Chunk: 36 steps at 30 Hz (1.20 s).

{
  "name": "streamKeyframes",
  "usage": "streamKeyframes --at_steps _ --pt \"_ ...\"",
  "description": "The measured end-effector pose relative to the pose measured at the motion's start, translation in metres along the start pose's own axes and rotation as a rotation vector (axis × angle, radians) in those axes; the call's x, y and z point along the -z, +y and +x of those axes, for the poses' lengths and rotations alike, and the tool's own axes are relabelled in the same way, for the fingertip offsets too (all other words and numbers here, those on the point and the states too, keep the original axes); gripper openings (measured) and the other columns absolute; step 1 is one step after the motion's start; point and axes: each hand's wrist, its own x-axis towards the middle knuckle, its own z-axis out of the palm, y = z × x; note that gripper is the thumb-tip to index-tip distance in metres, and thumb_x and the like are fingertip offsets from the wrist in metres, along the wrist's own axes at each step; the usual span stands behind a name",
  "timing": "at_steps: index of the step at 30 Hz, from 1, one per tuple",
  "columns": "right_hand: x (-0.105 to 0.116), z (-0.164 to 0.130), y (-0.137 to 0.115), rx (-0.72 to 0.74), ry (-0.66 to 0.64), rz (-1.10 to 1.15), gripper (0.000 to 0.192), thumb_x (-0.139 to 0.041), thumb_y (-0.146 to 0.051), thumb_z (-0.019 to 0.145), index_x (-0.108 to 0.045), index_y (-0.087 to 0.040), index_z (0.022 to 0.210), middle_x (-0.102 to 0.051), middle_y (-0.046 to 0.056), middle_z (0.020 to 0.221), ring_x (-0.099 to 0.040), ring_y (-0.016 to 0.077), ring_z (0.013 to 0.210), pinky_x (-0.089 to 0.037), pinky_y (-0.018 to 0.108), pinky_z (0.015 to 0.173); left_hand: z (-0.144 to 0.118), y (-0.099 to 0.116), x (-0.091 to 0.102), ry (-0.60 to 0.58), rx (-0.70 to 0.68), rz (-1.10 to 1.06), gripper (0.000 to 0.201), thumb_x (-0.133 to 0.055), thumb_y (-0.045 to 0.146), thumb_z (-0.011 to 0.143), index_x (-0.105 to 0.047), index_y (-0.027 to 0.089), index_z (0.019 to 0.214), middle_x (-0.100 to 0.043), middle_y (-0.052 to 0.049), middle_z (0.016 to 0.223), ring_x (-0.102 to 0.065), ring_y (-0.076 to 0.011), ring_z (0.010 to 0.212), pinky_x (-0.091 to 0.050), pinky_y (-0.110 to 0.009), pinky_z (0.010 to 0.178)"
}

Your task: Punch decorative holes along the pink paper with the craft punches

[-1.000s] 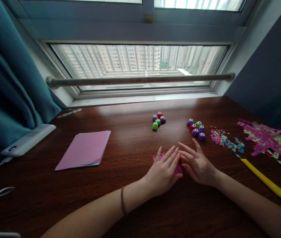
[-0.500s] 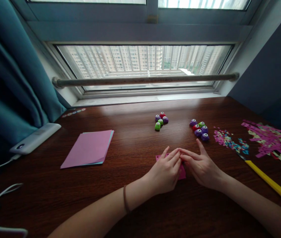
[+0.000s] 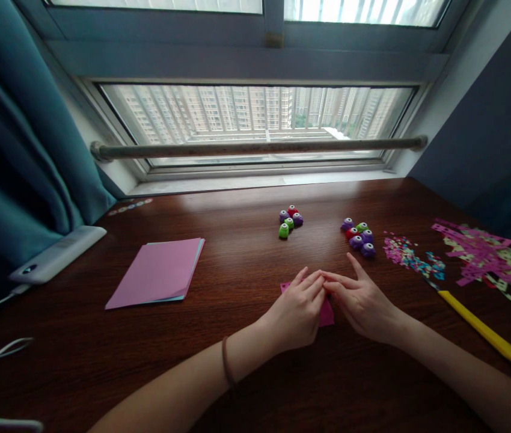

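Pressing with our left hand [image 3: 298,313] and right hand [image 3: 360,300], fingertips meeting, we pin the small folded pink paper sheet [image 3: 326,314] flat on the dark wooden table [image 3: 237,361]. It seems light, thin and easily creased, so we judge the edges the best place to pinch it.

We see a dark wooden table [image 3: 246,373] bearing a paper stack [image 3: 155,272], two clusters of small punches [image 3: 289,221] [image 3: 358,236], paper scraps [image 3: 485,255], a yellow knife [image 3: 481,326] and a power bank [image 3: 57,254].
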Motion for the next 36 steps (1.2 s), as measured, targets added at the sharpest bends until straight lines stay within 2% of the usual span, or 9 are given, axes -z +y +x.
streamKeyframes --at_steps 7,15,19,23,28,36 --pt "-0.002 -0.001 0.002 0.005 0.037 0.008 0.030 -0.032 -0.004 0.084 -0.047 -0.010 0.110 -0.062 0.014 0.105 -0.048 0.0198 0.115 -0.009 0.056 0.107 -0.002 -0.001 -0.004 0.015 -0.003 -0.007 0.045 -0.043 0.019 0.078 -0.046 0.004 0.120 -0.048 -0.018 0.126 -0.031 -0.0257 0.129 -0.018 -0.043 0.111" --pt "-0.013 -0.008 0.008 -0.001 0.195 0.039 0.039 -0.034 -0.005 0.085 -0.044 -0.010 0.122 -0.058 0.016 0.115 -0.046 0.0225 0.117 -0.020 0.056 0.105 -0.007 -0.011 -0.013 0.086 0.000 -0.018 0.045 -0.035 0.016 0.086 -0.036 0.009 0.130 -0.039 -0.012 0.137 -0.018 -0.0208 0.135 -0.019 -0.049 0.109" --pt "-0.014 -0.009 0.007 -0.072 0.265 0.085 0.040 -0.036 -0.009 0.087 -0.043 -0.014 0.126 -0.057 0.013 0.117 -0.047 0.0236 0.116 -0.025 0.055 0.103 -0.008 -0.012 -0.015 0.151 0.053 -0.043 0.047 -0.035 0.016 0.087 -0.031 0.011 0.133 -0.035 -0.013 0.140 -0.016 -0.0198 0.135 -0.022 -0.047 0.109" --pt "-0.019 -0.010 0.011 -0.170 0.308 0.145 0.041 -0.046 -0.017 0.088 -0.041 -0.018 0.128 -0.056 0.011 0.117 -0.046 0.0239 0.116 -0.033 0.050 0.101 -0.009 -0.014 -0.018 0.218 0.166 -0.072 0.045 -0.039 0.021 0.088 -0.034 0.009 0.131 -0.038 -0.014 0.137 -0.017 -0.0223 0.135 -0.024 -0.046 0.109" --pt "-0.031 -0.012 0.016 -0.270 0.250 0.238 0.041 -0.051 -0.021 0.086 -0.044 -0.018 0.127 -0.055 0.012 0.117 -0.050 0.0238 0.111 -0.044 0.043 0.094 -0.008 -0.015 -0.021 0.117 0.248 -0.044 0.055 -0.052 0.033 0.083 -0.035 0.009 0.130 -0.035 -0.017 0.138 -0.018 -0.0276 0.134 -0.024 -0.050 0.107" --pt "-0.034 -0.014 0.016 -0.302 0.238 0.320 0.042 -0.047 -0.019 0.088 -0.038 -0.020 0.129 -0.060 0.009 0.106 -0.059 0.0214 0.095 -0.051 0.038 0.083 -0.008 -0.014 -0.021 0.059 0.246 -0.006 0.049 -0.048 0.038 0.085 -0.041 0.011 0.126 -0.037 -0.017 0.137 -0.020 -0.0268 0.134 -0.022 -0.049 0.107"
